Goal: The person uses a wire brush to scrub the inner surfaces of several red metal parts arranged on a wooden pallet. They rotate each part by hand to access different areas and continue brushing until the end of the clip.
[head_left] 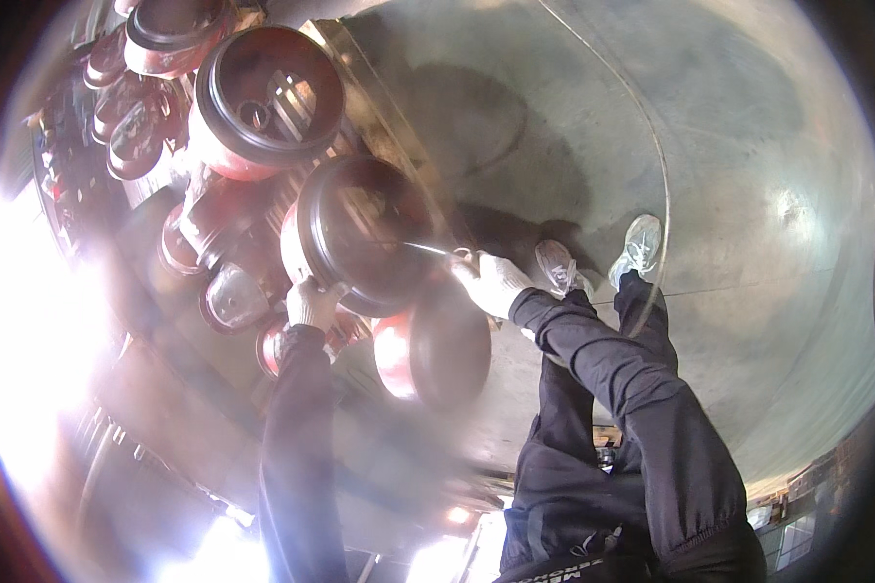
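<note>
A large red-brown metal drum casting [304, 233], hollow with a dark machined rim, lies tilted in front of me. My left hand [314, 303], in a pale work glove, grips its near left edge. In my gloved right hand [493, 284] is a thin, shiny metal rod [426, 249], held between closed fingers. The rod points left over the drum's opening. Its far end is hard to make out against the dark inside, so I cannot tell whether it touches the metal. A second drum casting [396, 355] sits just nearer to me, below the first.
Another open drum [214, 136] stands farther off, with several smaller red castings [138, 141] to the left. A wooden pallet edge [384, 92] runs beside them. A thin hose [651, 126] curves across the grey floor [749, 194] to my shoes [638, 245]. Strong glare washes out the left.
</note>
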{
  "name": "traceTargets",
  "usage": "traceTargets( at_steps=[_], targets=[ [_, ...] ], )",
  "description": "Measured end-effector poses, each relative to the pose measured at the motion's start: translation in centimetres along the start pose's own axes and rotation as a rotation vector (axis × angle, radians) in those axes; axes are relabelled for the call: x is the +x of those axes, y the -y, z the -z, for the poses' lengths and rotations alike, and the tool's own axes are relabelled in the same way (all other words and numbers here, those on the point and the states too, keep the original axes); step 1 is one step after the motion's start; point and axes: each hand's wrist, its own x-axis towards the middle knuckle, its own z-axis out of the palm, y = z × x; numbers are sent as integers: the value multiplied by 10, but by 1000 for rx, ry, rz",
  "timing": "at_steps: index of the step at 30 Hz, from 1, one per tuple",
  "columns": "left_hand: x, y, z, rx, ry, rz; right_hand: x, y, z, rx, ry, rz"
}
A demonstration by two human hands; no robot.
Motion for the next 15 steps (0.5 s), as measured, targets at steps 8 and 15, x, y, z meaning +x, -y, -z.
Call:
traceTargets(
  at_steps=[8,15],
  targets=[
    [-3,-3,1,-106,35,58,38,4,-52,-82,-51,-74],
    [-4,-12,7,-126,43,43,54,-12,-78,-41,34,-81]
  ],
)
